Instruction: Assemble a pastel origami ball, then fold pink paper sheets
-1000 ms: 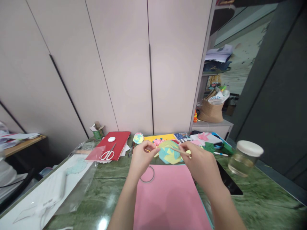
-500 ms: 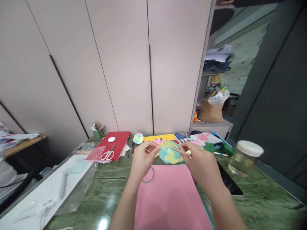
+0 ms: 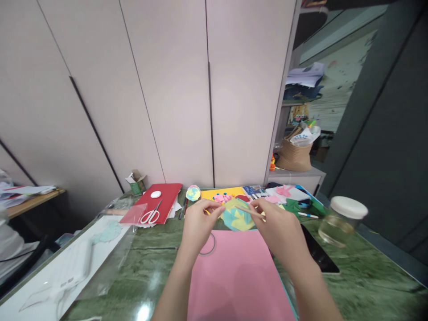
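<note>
A rounded yellow-and-turquoise paper piece (image 3: 238, 215) is held up above the far end of a pink paper sheet (image 3: 234, 272). My left hand (image 3: 202, 220) pinches its left edge between thumb and fingers. In my right hand (image 3: 279, 223), closed near the paper piece's right side, is a thin wooden stick (image 3: 245, 209) whose tip lies across the yellow-and-turquoise face. Whether the tip presses on the paper I cannot tell. A thin dark ring (image 3: 214, 245) shows by my left wrist, partly over the pink sheet.
Left on the green marbled table (image 3: 150, 267) are a red folder (image 3: 163, 191) with white scissors (image 3: 151, 216) and a white power bank (image 3: 75, 263). To the right stand a lidded jar (image 3: 341, 223) and a black tablet (image 3: 319, 252). Pink paper bits (image 3: 222, 198) lie behind my hands.
The paper piece has tilted and dropped slightly between my hands. The stick has shifted a little across it. Both hands keep nearly the same place.
</note>
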`<action>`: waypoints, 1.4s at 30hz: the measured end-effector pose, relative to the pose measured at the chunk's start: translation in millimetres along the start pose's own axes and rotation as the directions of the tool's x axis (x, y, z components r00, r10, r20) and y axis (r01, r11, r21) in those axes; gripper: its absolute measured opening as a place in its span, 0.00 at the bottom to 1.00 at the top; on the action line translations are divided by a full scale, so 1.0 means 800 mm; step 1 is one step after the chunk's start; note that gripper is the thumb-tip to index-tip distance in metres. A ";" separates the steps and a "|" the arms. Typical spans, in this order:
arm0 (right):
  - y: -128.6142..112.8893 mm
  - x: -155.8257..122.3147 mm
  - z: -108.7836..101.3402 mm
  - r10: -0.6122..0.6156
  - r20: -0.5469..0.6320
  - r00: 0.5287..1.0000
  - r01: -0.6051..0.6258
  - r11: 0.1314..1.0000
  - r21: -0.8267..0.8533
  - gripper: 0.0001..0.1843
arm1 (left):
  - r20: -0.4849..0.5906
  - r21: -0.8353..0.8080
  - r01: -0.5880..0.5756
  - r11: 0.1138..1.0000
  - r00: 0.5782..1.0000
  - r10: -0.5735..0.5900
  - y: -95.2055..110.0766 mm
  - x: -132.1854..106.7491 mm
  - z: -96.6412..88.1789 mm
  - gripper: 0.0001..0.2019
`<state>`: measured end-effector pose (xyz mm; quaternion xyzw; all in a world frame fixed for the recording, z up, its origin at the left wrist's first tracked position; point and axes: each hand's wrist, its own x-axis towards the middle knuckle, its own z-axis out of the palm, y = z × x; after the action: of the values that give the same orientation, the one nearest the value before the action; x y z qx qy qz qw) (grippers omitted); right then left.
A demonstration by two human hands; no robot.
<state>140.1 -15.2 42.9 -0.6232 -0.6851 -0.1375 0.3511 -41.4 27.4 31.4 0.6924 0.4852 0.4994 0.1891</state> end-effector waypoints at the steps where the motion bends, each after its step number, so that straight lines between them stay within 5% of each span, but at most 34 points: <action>1: 0.000 0.000 0.000 0.005 0.009 1.000 -0.005 1.000 -0.003 0.06 | -0.004 -0.002 0.014 1.000 1.000 -0.014 0.001 0.000 0.000 0.07; 14: 0.001 -0.001 0.001 -0.010 -0.041 0.999 0.008 0.999 -0.037 0.06 | 0.126 -0.090 0.108 0.990 0.987 -0.096 0.004 -0.002 -0.003 0.06; 42: 0.003 -0.003 0.002 0.019 -0.077 0.997 -0.022 0.999 -0.039 0.08 | 0.061 -0.066 0.176 0.982 0.983 -0.172 0.013 -0.001 -0.001 0.11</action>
<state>141.4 -15.5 39.3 -0.6312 -0.6619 -0.1712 0.3662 -37.4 21.9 39.3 0.6537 0.5204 0.4787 0.2698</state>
